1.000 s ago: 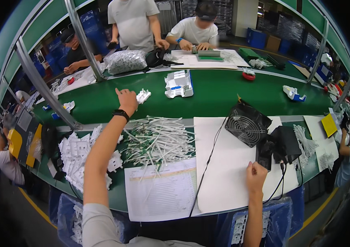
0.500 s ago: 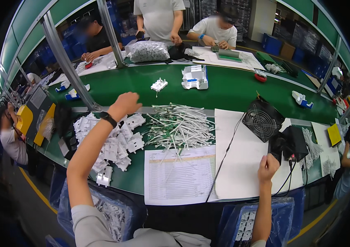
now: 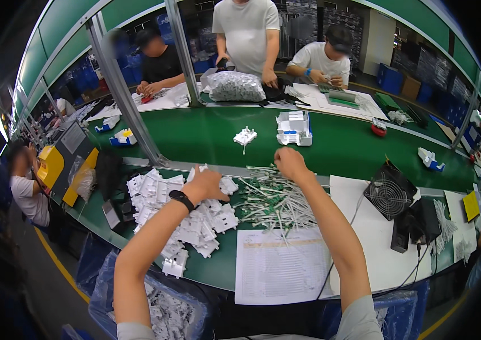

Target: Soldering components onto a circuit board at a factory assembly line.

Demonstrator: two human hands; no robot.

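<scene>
My left hand point(image 3: 206, 185), a dark band at its wrist, reaches over a heap of white plastic housings point(image 3: 158, 192). Its thumb and fingers are apart, and I see nothing held between them. My right hand point(image 3: 291, 163) is at the far edge of a pile of white cables with green ends point(image 3: 277, 201). Its fingers curl down, closed, and what they may hold is hidden. Beyond the hands, on the green belt, lie a small white plastic part point(image 3: 245, 136) and a white and blue housing point(image 3: 294, 129). A printed sheet point(image 3: 280, 269) lies under the cables' near end.
A black fan point(image 3: 390, 192) and a dark box point(image 3: 423, 221) stand on white board at right, with cords beside them. A lined bin of white parts point(image 3: 175, 311) is below the table. A metal post point(image 3: 127, 102) rises at left. Several people work around the belt.
My right hand has come from beside the fan, up and left to the cables. My left hand has drawn back from the belt's edge onto the housings. The view has shifted.
</scene>
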